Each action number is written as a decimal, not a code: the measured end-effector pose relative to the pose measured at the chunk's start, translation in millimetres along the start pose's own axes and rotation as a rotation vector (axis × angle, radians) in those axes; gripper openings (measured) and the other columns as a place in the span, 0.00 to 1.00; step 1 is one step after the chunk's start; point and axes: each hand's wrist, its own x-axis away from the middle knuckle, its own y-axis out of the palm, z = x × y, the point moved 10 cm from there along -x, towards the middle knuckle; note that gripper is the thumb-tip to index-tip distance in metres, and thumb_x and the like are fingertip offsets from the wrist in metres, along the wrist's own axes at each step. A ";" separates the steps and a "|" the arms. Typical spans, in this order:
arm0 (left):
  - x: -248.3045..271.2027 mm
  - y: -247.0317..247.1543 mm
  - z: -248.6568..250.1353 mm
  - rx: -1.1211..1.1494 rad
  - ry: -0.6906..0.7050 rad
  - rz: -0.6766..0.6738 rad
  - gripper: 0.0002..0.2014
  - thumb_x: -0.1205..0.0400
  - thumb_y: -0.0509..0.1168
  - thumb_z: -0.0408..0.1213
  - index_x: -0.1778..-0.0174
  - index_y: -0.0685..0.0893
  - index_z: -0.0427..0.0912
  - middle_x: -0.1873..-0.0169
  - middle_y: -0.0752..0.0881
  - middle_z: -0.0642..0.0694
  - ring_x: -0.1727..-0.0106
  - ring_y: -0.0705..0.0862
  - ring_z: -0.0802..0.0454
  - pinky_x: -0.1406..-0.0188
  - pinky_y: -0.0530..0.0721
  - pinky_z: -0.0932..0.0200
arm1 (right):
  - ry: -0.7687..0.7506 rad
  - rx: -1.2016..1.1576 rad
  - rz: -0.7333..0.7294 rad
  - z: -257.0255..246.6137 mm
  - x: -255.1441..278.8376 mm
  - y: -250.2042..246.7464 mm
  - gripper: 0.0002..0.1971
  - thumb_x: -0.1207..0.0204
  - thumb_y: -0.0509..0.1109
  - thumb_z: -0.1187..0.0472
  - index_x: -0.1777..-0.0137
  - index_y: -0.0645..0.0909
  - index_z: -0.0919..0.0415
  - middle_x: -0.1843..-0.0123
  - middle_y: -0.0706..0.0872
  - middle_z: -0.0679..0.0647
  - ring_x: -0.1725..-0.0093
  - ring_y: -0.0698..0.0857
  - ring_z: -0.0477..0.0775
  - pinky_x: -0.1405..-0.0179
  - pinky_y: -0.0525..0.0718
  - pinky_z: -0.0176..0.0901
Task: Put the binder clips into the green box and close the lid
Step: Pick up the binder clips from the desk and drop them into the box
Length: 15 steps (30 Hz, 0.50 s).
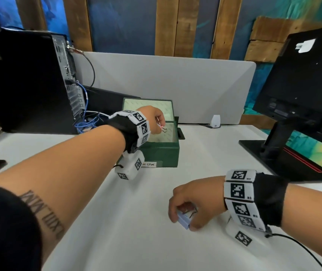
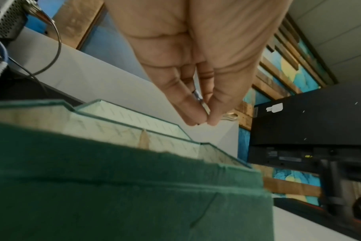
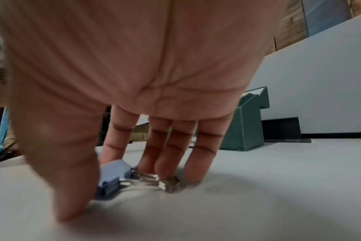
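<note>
1. Fingers (image 2: 193, 112) of the left hand (image 1: 152, 116) pinch together on a small binder clip (image 1: 163, 129), thumb and forefinger closed tight on its wire handle, dangling it over the open green box (image 1: 162, 153).
2. Green box sits on the white desk (image 1: 205, 157), lid (image 1: 148, 106) standing up behind it, pale lining showing inside.
3. Over to the right hand (image 1: 193, 200): it is down on the desk, thumb and fingers (image 3: 169, 156) curled round a pale blue binder clip (image 1: 183, 222), its silver handles under the fingertips.
4. Far right, a black monitor (image 1: 301, 85) stands on the desk.
</note>
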 end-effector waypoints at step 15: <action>63.4 -21.5 -92.9 0.217 -0.174 0.132 0.10 0.23 0.69 0.39 0.46 0.83 0.53 0.39 0.81 0.49 0.42 0.81 0.51 0.50 0.76 0.64 | 0.119 -0.087 0.485 27.4 -10.8 -119.1 0.14 0.33 0.72 0.64 0.57 0.75 0.42 0.59 0.77 0.52 0.60 0.79 0.57 0.53 0.83 0.51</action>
